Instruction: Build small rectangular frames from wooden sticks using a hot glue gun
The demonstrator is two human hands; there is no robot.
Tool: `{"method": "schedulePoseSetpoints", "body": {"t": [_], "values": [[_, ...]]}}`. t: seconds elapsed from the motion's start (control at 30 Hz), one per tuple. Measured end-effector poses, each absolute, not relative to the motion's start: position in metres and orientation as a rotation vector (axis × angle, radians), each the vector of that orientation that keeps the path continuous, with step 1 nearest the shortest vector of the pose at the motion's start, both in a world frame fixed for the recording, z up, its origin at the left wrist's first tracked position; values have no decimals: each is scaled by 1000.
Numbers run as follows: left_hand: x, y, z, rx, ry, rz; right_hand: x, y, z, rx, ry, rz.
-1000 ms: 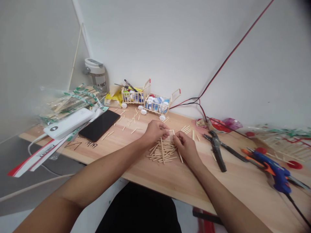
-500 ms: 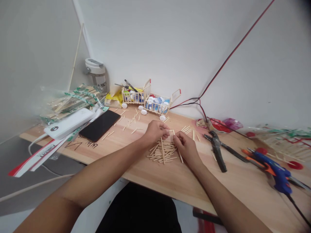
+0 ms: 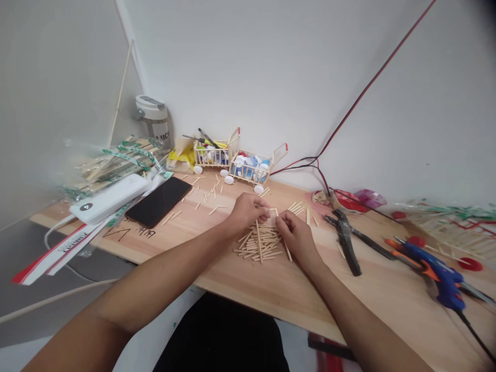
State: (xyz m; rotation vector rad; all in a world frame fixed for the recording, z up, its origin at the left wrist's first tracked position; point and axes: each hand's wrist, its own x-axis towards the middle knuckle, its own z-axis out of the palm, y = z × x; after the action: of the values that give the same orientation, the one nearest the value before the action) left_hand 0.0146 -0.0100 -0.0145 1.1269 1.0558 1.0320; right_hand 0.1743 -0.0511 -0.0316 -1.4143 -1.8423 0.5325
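A U-shaped frame of thin wooden sticks is held between both hands, its short crosspiece at the far end. My left hand pinches it at the left, where a long stick runs down toward me. On the other side, my right hand closes on the right long stick, whose lower end shows below the fingers. Beneath the frame lies a heap of short wooden sticks. The exact joints at the fingertips are too small to make out.
Two stick-built carts with bottle caps stand by the wall. A phone, a white power strip and bagged sticks lie left. Pliers and a blue glue gun lie right. Loose sticks are scattered behind my left hand.
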Motion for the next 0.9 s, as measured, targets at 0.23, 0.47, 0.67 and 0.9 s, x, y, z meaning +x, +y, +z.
{"method": "schedulePoseSetpoints", "body": {"t": [0.23,0.47,0.67,0.9], "values": [[15,-14,-7,1111,1084,1012,176,-49,-35,-1409,-1839,539],[14,-15,-5,1112,1077,1006,175,-49,-35,-1402,-1841,540],[14,-15,-5,1105,1079,1019,175,-49,-37,-1429,-1843,532],[14,-12,-12,1117,1045,1039,177,-47,-40,-1416,-1858,528]]}}
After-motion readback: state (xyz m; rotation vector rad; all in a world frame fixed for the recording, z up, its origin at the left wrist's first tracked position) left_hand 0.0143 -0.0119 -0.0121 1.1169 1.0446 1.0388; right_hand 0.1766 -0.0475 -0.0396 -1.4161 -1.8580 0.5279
